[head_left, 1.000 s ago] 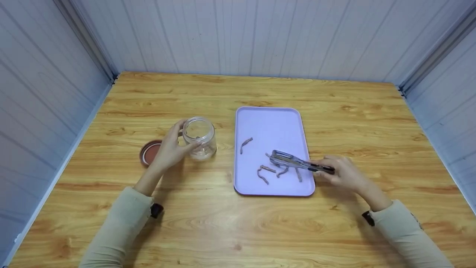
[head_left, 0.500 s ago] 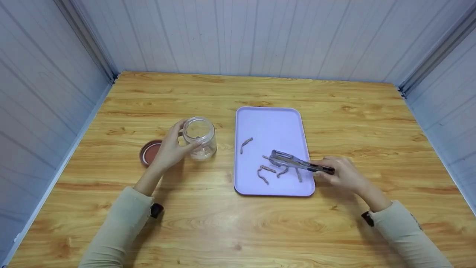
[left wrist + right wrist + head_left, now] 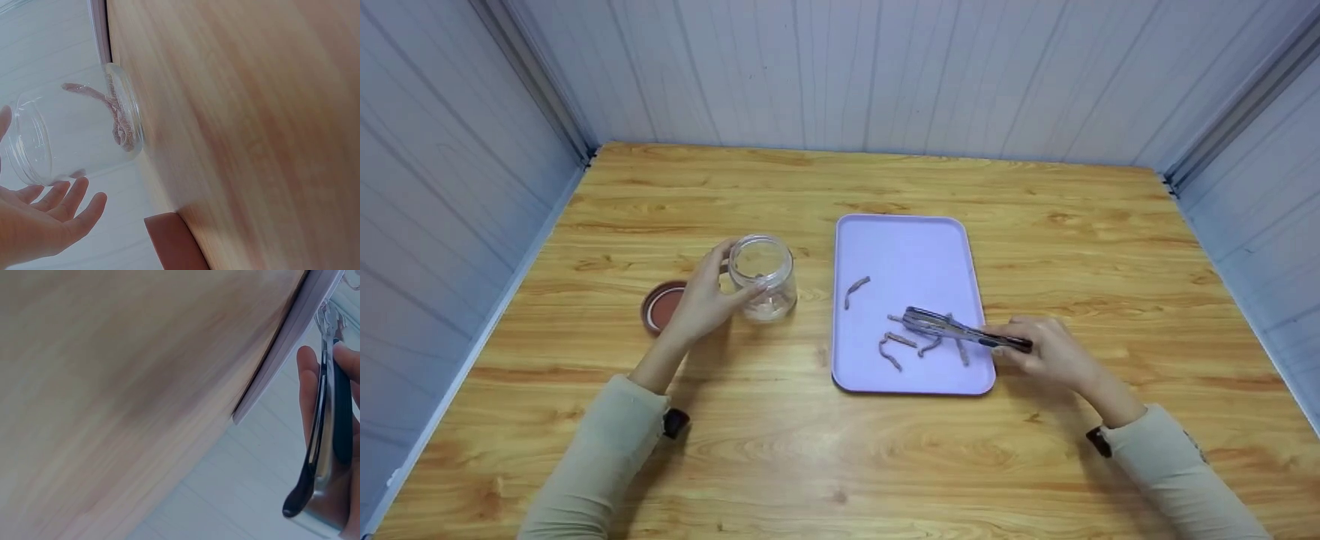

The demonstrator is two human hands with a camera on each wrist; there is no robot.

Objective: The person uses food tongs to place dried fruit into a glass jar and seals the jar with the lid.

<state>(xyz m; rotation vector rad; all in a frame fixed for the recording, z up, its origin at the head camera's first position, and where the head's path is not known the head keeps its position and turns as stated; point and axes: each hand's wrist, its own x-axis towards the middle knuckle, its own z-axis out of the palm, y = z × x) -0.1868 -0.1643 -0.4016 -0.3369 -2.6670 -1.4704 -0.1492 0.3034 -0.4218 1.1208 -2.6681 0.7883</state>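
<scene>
In the head view my left hand (image 3: 709,300) grips a clear jar (image 3: 780,292) near its rim, thumb on the near side. The left wrist view shows wrinkled brown strips (image 3: 117,115) inside at the jar's bottom. My right hand (image 3: 1048,349) holds metal tongs (image 3: 952,328) with dark handles, pinched between thumb and fingers in the right wrist view. The tongs' head lies low over a lilac tray (image 3: 900,251), over a thin brown strip (image 3: 893,318) whose end pokes out at the left. Several more strips (image 3: 891,357) lie around the tongs, partly covered.
A lone brown strip (image 3: 855,291) lies near the tray's left edge. A reddish-brown lid (image 3: 662,309), inner side up, rests on the wooden table (image 3: 780,465) left of the jar, partly behind the left hand. Pale panel walls (image 3: 840,75) stand around the table.
The tongs' arms have drawn closer together and their head dipped slightly. The strip end beneath has shifted a little to the left and down. My left hand and the jar have stayed put.
</scene>
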